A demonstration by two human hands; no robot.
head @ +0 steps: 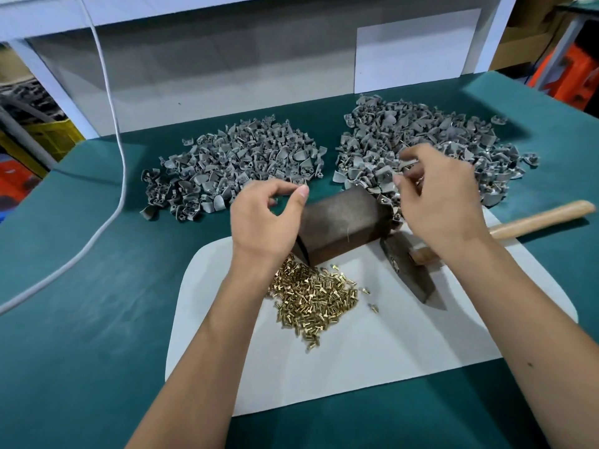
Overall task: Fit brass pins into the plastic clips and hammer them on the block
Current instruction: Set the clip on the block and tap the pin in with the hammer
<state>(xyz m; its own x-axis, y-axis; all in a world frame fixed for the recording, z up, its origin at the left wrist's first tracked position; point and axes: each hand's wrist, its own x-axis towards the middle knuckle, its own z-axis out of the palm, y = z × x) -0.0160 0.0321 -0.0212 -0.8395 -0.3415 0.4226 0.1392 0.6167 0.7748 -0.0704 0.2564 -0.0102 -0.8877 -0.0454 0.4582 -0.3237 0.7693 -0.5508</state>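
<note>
Both our hands hover over the block: left hand pinching, maybe a pin, can't tell; right hand loosely curled, seemingly empty. Pins sit under our left wrist, so one sloppy sweep could scatter them.

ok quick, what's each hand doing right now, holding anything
Left hand: fingers curled, thumb and forefinger nearly meeting; anything pinched is too small to tell.
Right hand: fingers blurred over the right clip pile; cannot tell.
</note>
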